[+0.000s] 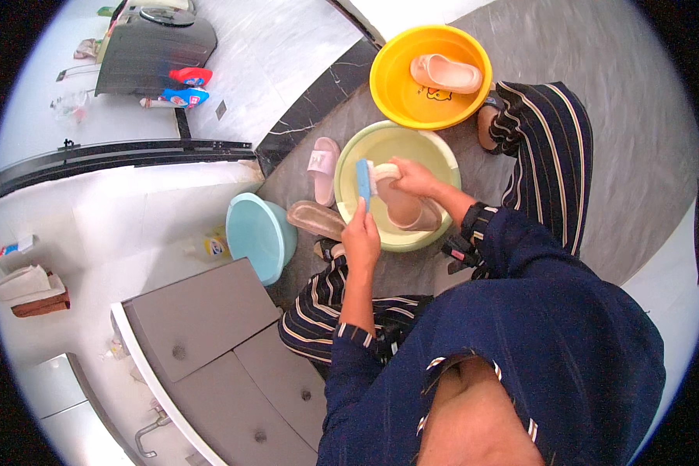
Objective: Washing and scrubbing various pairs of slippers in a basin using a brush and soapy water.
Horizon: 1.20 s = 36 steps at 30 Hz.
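My left hand (362, 237) grips the handle of a blue scrubbing brush (363, 177) with white bristles. The bristles press against the near-white end of a beige-pink slip-on shoe (415, 215). That shoe is held by my right hand (415, 177) around the same end, tilted over a pale yellow-green plastic basin (349, 140). Its other end reaches down inside the basin's near side. Whether the basin contains water is hard to tell.
A yellow basin (390, 99) beyond holds another pink shoe (446, 74). On the grey floor are a pink slide sandal (323, 172), a brown sandal (316, 219) and a light-blue bucket (256, 239). A grey cabinet (204, 320) stands at left, by a detergent bottle (215, 246).
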{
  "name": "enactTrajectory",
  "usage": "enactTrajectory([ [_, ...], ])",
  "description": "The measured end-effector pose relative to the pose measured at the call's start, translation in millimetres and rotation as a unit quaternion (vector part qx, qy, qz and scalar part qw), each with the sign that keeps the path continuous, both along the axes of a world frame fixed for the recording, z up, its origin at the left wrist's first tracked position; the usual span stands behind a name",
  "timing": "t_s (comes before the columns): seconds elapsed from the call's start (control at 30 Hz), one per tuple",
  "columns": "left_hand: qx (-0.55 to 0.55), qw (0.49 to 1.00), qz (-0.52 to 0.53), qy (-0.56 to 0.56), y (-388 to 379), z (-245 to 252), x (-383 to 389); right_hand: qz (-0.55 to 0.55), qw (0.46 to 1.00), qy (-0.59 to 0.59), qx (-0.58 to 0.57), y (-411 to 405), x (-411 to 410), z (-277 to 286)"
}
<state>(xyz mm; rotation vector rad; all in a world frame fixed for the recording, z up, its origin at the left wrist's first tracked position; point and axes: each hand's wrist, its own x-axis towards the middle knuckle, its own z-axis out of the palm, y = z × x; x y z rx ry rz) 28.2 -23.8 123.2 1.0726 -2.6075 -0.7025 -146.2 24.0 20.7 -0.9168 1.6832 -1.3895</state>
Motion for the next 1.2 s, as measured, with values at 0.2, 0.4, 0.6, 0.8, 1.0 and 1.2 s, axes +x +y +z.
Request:
enactTrajectory([
  [0.2,-0.100,0.992,-0.056,-0.056,7,13,7,0.113,0.993,0.003,-0.015,-5,5,5],
  [0.4,-0.119,0.982,-0.075,-0.126,-12,28,-1,0.208,0.977,0.045,-0.007,-1,4,20],
  [0.6,0.126,0.981,0.008,-0.144,-1,51,-12,0.336,0.939,0.067,-0.038,2,14,39],
  [0.8,0.029,0.989,0.144,-0.036,-19,-9,5,0.017,0.995,0.089,-0.033,-8,16,21],
  [1.0,0.359,0.816,0.399,0.215,-38,-47,28,0.233,0.872,-0.374,0.211,-1,10,28],
  [1.2,0.386,0.774,0.411,0.289,-10,-71,-4,0.156,0.763,-0.600,0.180,13,69,4],
])
